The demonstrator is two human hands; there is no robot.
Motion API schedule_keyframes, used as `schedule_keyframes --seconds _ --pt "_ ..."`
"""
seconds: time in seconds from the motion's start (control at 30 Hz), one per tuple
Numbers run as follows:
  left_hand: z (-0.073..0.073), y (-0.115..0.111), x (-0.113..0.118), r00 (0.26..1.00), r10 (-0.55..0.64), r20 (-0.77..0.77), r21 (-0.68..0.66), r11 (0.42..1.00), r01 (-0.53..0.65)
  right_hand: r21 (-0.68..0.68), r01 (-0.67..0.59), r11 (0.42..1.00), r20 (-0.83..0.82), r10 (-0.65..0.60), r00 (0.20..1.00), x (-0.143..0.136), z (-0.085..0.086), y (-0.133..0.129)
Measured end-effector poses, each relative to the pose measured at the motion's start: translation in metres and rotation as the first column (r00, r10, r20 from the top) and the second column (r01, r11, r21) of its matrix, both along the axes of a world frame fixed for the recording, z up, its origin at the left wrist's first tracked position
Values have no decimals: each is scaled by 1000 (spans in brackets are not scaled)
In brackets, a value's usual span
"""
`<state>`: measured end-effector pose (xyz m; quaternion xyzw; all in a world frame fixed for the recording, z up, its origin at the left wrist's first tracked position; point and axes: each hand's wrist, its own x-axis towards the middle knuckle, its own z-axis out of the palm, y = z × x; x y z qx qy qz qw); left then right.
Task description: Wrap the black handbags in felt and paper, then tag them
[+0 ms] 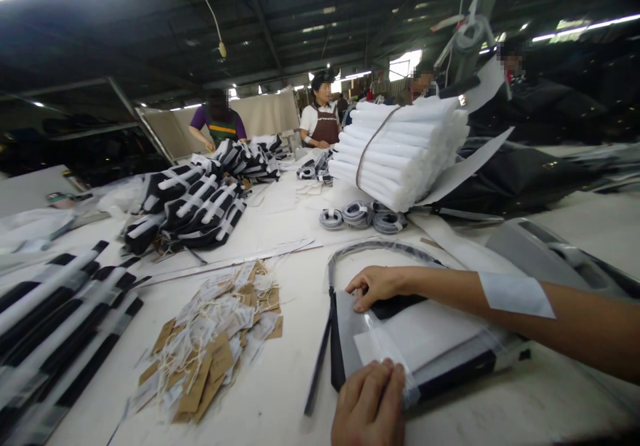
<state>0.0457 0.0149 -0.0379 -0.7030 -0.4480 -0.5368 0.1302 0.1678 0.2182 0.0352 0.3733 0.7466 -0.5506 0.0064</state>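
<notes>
The white surface [303, 299] runs well back across the room. White rolls [395, 146] sit strapped in one big stack on its far part, and banded bundles [193, 199] lie piled to their left. Nearer me lies the bag [440, 366], just right of heaped tags [210, 366], its strap [380, 247] looping out beyond it. A white sheet [425, 329] rests on the bag, a clear strip [387, 353] crossing both. The right hand [377, 285] curls near the strip's upper end; the left hand [370, 403] lays bent fingers by the lower — whether either grips, I can't tell. Sheet and strip are on, so the bag looks part done — strap outside, unbanded — while the bundles look finished.
</notes>
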Motion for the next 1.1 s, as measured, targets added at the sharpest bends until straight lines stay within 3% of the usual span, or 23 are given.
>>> schedule_keyframes --seconds 0.13,0.27,0.37,0.47,0.57,0.7,0.8,0.9,0.97,1.0,1.1 --pt "2 -1 -3 1000 -5 -29 -32 999 4 22 53 998 -12 -53 999 -2 -4 -2" --pt "22 -4 -11 987 -43 -153 -70 997 33 137 121 983 26 -126 992 -11 -9 -10" --pt "37 -8 -18 956 -84 -280 -116 992 54 271 176 946 53 -197 979 -19 -8 -14" --pt "44 -12 -20 950 -82 -300 -98 994 55 416 231 880 44 -274 961 -14 5 -15" --pt "49 -17 -26 942 -168 -290 -160 979 125 572 270 775 -8 -323 946 18 27 -18" --pt "60 -20 -46 930 -331 -163 -372 893 252 713 323 622 -34 -430 902 91 48 -31" --pt "66 -7 -61 981 -132 144 -509 840 188 714 355 604 55 -554 831 141 49 -41" --pt "69 17 -66 864 153 480 -676 692 253 659 391 643 145 -619 772 166 39 -49" --pt "71 29 -63 788 245 565 -725 604 332 628 426 651 156 -642 751 169 31 -53" --pt "72 33 -61 771 265 579 -732 586 348 619 446 646 142 -651 746 168 29 -55" --pt "77 34 -56 731 309 608 -727 587 356 611 494 618 50 -653 756 162 31 -61"
